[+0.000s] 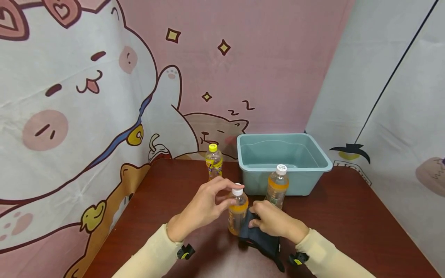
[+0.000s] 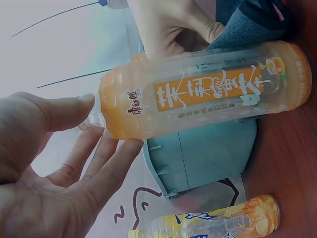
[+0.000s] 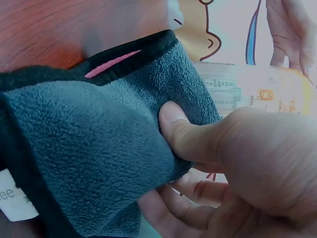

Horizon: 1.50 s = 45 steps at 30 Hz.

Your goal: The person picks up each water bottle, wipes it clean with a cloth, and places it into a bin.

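From the head camera, a person's left hand (image 1: 201, 208) pinches the white cap of an orange tea bottle (image 1: 238, 211) standing on the dark red table (image 1: 347, 216), while the right hand (image 1: 274, 223) presses a dark cloth (image 1: 260, 240) to its side. Behind stand a second tea bottle (image 1: 277, 186), a yellow-capped bottle (image 1: 213, 161) and a teal tub (image 1: 283, 162).

The left wrist view alone shows the bottle's printed label (image 2: 213, 94), fingers (image 2: 99, 163) loosely spread at the cap end.

The right wrist view reveals the thumb (image 3: 185, 131) gripping the fleece, a pink strip (image 3: 111, 63) at its hem.

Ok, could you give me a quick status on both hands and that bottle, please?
Left hand pinching bottle at its cap. Right hand gripping dark cloth against the bottle. Second bottle and tub close behind.
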Available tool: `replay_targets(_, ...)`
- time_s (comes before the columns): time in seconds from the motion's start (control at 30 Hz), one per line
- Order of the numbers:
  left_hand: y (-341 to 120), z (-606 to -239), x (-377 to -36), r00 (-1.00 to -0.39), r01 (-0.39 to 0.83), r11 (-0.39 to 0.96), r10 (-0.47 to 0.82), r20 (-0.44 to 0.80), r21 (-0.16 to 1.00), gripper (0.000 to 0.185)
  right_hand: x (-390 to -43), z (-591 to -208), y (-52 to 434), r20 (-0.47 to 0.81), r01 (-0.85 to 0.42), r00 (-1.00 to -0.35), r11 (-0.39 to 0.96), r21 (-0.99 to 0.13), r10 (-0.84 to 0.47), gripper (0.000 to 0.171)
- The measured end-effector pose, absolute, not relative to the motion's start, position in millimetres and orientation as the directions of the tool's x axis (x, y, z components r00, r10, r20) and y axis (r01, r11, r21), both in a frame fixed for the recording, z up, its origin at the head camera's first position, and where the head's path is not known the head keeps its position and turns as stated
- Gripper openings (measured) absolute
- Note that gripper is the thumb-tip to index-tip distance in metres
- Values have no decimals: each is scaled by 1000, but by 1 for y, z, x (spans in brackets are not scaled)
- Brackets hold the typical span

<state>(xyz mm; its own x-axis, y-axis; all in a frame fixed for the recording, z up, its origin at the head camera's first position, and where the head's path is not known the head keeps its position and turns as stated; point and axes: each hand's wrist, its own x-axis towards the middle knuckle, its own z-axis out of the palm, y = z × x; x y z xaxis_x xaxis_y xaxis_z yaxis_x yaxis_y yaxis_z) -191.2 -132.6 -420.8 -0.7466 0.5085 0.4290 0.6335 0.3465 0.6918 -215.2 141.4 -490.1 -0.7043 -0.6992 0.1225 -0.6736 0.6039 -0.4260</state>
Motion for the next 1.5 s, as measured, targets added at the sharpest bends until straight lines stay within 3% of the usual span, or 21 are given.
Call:
replay_targets(0.2, -132, -420, -190, -754, 628, 365, 505, 420, 688, 51, -217, -492, 143, 150, -682, -696, 580, -445, -703, 13)
replay_targets(0.53, -132, -419, -190, -744, 648, 380, 504, 439, 661, 50, -215, -479, 149, 172, -623, -742, 572, -534, -648, 21)
replay_targets(0.67, -132, -419, -189, -745, 649, 382, 495, 447, 658, 50, -213, -469, 151, 207, -613, -758, 567, -550, -618, 5)
replay_targets(0.83, -131, -420, -188, -744, 651, 382, 492, 453, 655, 49, -208, -459, 152, 269, -615, -771, 566, -549, -577, 23)
replay_targets(1.2, -129, -419, -187, -728, 677, 405, 492, 478, 614, 47, -200, -441, 145, 470, -667, -745, 525, -529, -473, 39)
replay_targets(1.5, -129, -420, -188, -731, 678, 434, 486, 479, 594, 52, -199, -434, 139, 479, -653, -757, 516, -554, -444, 43)
